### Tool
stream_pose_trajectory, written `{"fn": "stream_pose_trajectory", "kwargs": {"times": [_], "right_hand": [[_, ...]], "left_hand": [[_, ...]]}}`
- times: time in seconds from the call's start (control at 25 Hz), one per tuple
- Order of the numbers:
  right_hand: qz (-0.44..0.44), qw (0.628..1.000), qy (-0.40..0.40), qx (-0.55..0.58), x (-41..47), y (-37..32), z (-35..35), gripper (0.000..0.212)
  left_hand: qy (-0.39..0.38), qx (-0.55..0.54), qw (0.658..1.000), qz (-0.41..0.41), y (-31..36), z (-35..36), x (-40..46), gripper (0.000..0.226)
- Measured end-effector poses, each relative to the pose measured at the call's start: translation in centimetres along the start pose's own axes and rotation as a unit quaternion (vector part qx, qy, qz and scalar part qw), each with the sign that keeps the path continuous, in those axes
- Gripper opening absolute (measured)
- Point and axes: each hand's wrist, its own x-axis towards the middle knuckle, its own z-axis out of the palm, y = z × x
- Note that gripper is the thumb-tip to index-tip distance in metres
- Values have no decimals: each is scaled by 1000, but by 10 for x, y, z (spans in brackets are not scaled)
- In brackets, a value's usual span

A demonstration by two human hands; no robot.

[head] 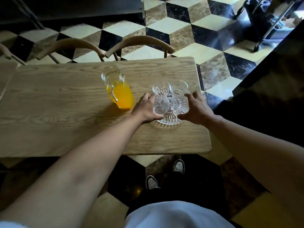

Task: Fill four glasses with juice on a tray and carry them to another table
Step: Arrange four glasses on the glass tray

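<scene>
Right of centre on the table: I saw a cut-glass tray lying flat on the wood, towards the table's right end.
Glasses: four clear glasses stood packed together on the tray, two at the back and two at the front; all four looked empty to me.
Pitcher: a glass pitcher stood just left of the tray, apart from it, with orange juice filling its lower body and its neck clear; the handle faced the lower left of the frame.
Left hand: my left hand lay against the tray's left side, fingers curved round the front-left glass and the tray edge; it looked wrapped on the tray, though I could not tell how firmly.
Right hand: my right hand mirrored it on the tray's right side, thumb at the near rim and fingers spread round the back right, cupping the tray.
Around: two curved wooden chair backs showed beyond the table's far edge in the upper middle of the frame; a dark counter ran down the right side, and a wheeled metal frame stood in the upper right.
Surface: a pale wooden table with strong grain and rounded corners.
Room: the floor was tiled in cream, brown and black cube patterns; my shoes showed below the near table edge.
</scene>
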Motion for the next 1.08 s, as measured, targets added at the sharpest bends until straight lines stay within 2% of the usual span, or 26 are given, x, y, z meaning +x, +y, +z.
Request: {"fn": "stream_pose_trajectory", "kwargs": {"times": [0.4,0.6,1.08], "right_hand": [[-17,998,-32,44,33,44,22,108],[-35,997,-26,62,40,49,39,110],[-10,997,-20,75,52,42,55,110]], "left_hand": [[15,-51,993,-108,4,36,9,117],[19,-54,993,-106,-2,43,19,118],[-8,-112,989,-98,-15,60,43,116]]}}
